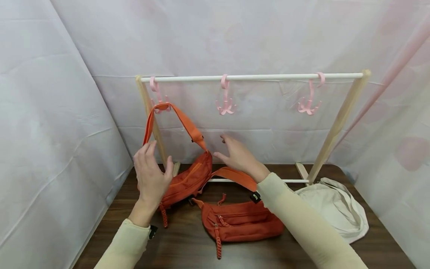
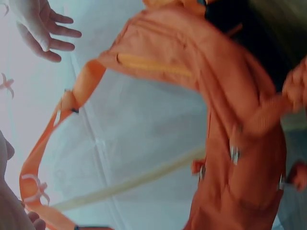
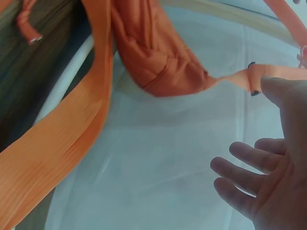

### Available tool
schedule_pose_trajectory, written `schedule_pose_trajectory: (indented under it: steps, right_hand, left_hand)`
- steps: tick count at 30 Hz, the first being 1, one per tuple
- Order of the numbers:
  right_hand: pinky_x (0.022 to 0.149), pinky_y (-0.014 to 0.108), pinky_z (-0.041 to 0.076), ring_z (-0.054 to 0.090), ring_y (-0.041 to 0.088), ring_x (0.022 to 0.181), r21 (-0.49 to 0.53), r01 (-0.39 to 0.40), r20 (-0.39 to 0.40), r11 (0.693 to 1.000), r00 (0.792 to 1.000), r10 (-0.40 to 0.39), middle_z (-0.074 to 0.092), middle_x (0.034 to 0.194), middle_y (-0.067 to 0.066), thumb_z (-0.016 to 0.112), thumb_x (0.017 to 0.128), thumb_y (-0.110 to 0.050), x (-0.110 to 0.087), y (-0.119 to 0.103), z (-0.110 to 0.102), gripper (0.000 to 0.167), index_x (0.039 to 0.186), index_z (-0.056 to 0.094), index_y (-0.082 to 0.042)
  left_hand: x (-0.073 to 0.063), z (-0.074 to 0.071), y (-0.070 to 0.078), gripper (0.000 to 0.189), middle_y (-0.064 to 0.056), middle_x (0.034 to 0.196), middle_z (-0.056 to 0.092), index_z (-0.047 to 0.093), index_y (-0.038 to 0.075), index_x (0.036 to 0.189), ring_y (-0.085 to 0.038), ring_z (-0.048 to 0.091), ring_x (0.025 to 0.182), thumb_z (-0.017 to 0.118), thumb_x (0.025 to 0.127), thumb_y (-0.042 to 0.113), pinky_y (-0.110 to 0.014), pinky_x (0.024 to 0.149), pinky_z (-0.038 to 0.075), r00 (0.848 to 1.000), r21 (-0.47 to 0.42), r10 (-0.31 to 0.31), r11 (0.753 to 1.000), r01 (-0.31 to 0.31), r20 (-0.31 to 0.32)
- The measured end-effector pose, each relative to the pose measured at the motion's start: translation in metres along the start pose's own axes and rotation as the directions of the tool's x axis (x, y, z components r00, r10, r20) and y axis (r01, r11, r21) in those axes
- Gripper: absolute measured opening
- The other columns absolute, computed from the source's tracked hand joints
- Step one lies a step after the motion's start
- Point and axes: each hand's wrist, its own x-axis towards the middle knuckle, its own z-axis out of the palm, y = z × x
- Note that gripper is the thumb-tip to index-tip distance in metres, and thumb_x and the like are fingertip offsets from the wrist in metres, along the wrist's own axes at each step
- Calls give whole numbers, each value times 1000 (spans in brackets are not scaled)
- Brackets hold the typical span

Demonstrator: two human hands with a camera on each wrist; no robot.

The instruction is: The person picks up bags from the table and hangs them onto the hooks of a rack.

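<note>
An orange-red waist bag [image 1: 189,179] hangs by its bright orange strap [image 1: 188,125] from the left pink hook [image 1: 158,97]. My left hand [image 1: 152,173] is beside the strap's left side, in front of the bag, fingers extended and thumb apart. To the right of the strap is my right hand [image 1: 240,155], its fingers spread and holding nothing. In the right wrist view, the right thumb [image 3: 273,91] overlaps the strap near its black buckle [image 3: 253,79]. A second orange-red waist bag [image 1: 242,222] lies on the table, its strap [image 1: 235,175] arching up behind it.
The rack has a white top bar [image 1: 268,77] and wooden side posts [image 1: 339,125]. Pink hooks also hang at its middle [image 1: 225,99] and right [image 1: 309,101]. A cream cloth bag [image 1: 336,209] lies on the brown table [image 1: 181,246] at the right, and pale curtains surround it.
</note>
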Motion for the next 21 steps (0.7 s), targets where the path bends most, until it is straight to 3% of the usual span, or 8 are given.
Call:
schedule_pose_trajectory:
  steps: [6,11,13,16,21]
  right_hand:
    - [110,52,47,57,34,134,-40,-28,10,999,1000,28,52,155,19,69,104,-45,-24,23,0,79,161,38,0]
    - [106,52,50,59,35,131,-126,-71,40,989,996,77,56,150,18,70,104,-43,-42,41,4,72,156,45,0]
    - [102,52,52,61,34,127,-156,-87,57,984,994,97,58,145,18,71,103,-42,-48,46,5,69,153,49,0]
    - [97,51,55,64,33,120,-187,-110,84,976,988,127,61,138,17,72,103,-40,-57,52,7,62,148,52,-1]
    - [95,52,55,65,35,119,-217,-164,112,962,975,191,60,140,18,73,103,-39,-67,60,12,61,145,53,-1]
  left_hand:
    - [-11,22,18,55,-29,135,57,55,-6,144,-50,53,110,70,95,14,-61,92,43,992,-61,102,993,-98,71]
    - [-23,45,36,48,-25,129,61,61,-4,137,-45,58,109,74,93,11,-58,91,48,963,-130,163,982,-137,215]
    - [-28,53,44,47,-22,128,62,62,-2,136,-42,59,110,76,93,10,-56,92,50,941,-144,180,979,-144,286]
    - [-36,66,53,45,-19,129,62,63,-1,136,-38,60,114,77,95,12,-51,96,52,897,-155,201,976,-151,395]
    - [-45,87,66,50,-14,136,58,59,3,142,-32,59,119,77,98,16,-46,97,53,799,-150,183,982,-117,572]
